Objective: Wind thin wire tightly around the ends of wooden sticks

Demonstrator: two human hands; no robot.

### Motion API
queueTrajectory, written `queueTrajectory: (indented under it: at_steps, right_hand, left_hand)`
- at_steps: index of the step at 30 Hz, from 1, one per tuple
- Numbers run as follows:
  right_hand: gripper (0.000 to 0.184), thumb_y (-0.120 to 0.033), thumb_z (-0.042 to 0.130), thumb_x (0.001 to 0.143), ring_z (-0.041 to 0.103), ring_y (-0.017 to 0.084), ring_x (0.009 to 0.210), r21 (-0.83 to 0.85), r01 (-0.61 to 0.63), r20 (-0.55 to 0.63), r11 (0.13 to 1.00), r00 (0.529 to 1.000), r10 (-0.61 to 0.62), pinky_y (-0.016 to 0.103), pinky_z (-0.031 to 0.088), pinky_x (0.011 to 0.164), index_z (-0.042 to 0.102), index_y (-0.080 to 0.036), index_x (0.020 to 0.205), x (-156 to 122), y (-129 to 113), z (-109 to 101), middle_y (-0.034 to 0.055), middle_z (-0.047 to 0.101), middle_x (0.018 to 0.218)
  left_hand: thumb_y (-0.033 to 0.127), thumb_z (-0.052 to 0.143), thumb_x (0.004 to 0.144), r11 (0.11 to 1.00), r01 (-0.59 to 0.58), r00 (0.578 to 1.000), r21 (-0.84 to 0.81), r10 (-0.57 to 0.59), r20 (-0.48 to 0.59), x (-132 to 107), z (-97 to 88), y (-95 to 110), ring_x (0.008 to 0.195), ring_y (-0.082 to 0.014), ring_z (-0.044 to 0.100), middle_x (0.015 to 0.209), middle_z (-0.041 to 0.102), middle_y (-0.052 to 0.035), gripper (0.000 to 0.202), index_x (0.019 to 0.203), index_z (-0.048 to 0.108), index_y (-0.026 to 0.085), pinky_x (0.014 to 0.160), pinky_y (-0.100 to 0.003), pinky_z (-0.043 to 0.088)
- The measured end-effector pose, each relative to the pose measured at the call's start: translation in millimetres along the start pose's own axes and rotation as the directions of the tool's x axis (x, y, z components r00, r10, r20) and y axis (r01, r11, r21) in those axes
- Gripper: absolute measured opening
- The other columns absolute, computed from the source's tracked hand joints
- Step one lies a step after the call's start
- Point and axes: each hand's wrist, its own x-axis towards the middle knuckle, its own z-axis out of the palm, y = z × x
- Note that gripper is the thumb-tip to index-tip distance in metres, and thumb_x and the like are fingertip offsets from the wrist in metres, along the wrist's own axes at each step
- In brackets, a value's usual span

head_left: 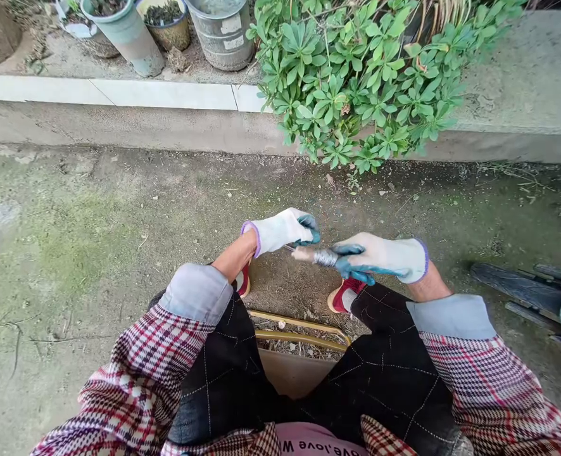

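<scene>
The slim tool [304,254] sits in the air above the ground [133,209], dull pale brown toward the left, its middle wrapped in something silvery and ridged. The gloved right hand [375,256] grasps it; the left hand [283,231] curls just beside, its grip unclear.

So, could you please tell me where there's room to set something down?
The widest mostly bare patch is the mossy ground between the ledge and the left sleeve. The ledge, right of the bush, is largely free too. It is crowded among the pots at the ledge's left, and between the left hand and right hand, which holds the taped tool.
</scene>
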Motion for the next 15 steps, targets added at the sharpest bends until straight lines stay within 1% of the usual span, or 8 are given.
queueTrajectory:
  at_steps: [2,4,5,7,9,10,12,15]
  right_hand:
    - [0.026,-0.045,0.069,0.088,0.058,0.016,0.064,-0.297,-0.136,-0.094,0.945,0.989,0.113,0.029,0.046,0.061,0.067,-0.02,0.08,11,10,2,0.0038,0.07,0.076]
    - [0.016,-0.034,0.065,0.09,0.06,0.019,0.068,-0.433,-0.304,-0.286,0.848,0.939,0.191,0.031,0.045,0.064,0.068,-0.02,0.084,19,17,2,0.0072,0.073,0.082]
    - [0.013,-0.032,0.064,0.09,0.061,0.02,0.07,-0.434,-0.363,-0.388,0.825,0.901,0.193,0.032,0.045,0.065,0.068,-0.02,0.087,21,18,0,0.0084,0.073,0.084]
    - [0.012,-0.032,0.063,0.091,0.061,0.02,0.069,-0.313,-0.378,-0.56,0.872,0.814,0.152,0.032,0.046,0.064,0.066,-0.021,0.088,20,17,-3,0.0073,0.071,0.082]
    - [0.018,-0.039,0.064,0.091,0.058,0.018,0.062,-0.032,-0.198,-0.645,0.98,0.753,0.132,0.03,0.046,0.056,0.062,-0.022,0.085,14,10,-5,0.0033,0.066,0.075]
    - [0.023,-0.044,0.066,0.09,0.056,0.016,0.057,0.138,-0.057,-0.647,0.989,0.751,0.133,0.029,0.046,0.051,0.06,-0.023,0.085,10,5,-5,0.0015,0.064,0.073]
    - [0.033,-0.052,0.074,0.085,0.054,0.014,0.05,0.405,0.169,-0.597,0.898,0.793,0.12,0.028,0.046,0.044,0.06,-0.022,0.087,1,-5,-2,-0.0005,0.063,0.071]
    - [0.044,-0.059,0.081,0.08,0.051,0.011,0.043,0.526,0.229,-0.456,0.819,0.889,0.044,0.027,0.044,0.039,0.063,-0.02,0.086,-9,-13,0,-0.0007,0.064,0.067]
  left_hand:
    - [0.012,0.068,0.071,0.985,0.009,1.0,0.172,-0.014,0.027,-3,0.2,-7,0.056,-0.0088,0.047,0.061,0.06,0.0049,0.004,0.07,0.069,0.016,0.052,-0.022,0.034]
    - [0.016,0.066,0.073,0.968,0.024,1.0,0.249,-0.028,0.012,-3,3.1,-13,0.052,-0.009,0.044,0.057,0.055,0.0051,0.006,0.067,0.066,0.016,0.049,-0.023,0.031]
    - [0.016,0.066,0.074,0.973,0.023,1.0,0.229,-0.026,0.007,-2,5.1,-14,0.052,-0.009,0.044,0.057,0.055,0.0047,0.008,0.066,0.065,0.017,0.049,-0.023,0.031]
    - [0.017,0.065,0.077,0.996,0.013,1.0,0.088,-0.013,0.001,0,9.1,-14,0.051,-0.0091,0.049,0.06,0.059,0.0031,0.008,0.069,0.064,0.017,0.05,-0.023,0.037]
    - [0.018,0.065,0.082,0.995,0.017,1.0,-0.102,-0.017,0.0,2,11.5,-9,0.052,-0.0098,0.054,0.063,0.063,0.0009,0.007,0.075,0.065,0.016,0.053,-0.023,0.046]
    - [0.018,0.065,0.083,0.984,0.026,1.0,-0.174,-0.027,-0.002,3,11.9,-6,0.052,-0.0103,0.057,0.064,0.065,-0.0001,0.006,0.078,0.066,0.015,0.055,-0.024,0.049]
    - [0.019,0.066,0.084,0.971,0.041,0.999,-0.237,-0.042,0.004,4,10.9,1,0.053,-0.0115,0.06,0.065,0.068,-0.0015,0.006,0.081,0.067,0.014,0.057,-0.025,0.052]
    - [0.02,0.071,0.081,0.975,-0.012,1.0,-0.222,0.016,0.015,5,6.2,7,0.056,-0.0117,0.06,0.063,0.066,-0.0003,0.01,0.075,0.065,0.015,0.059,-0.025,0.052]
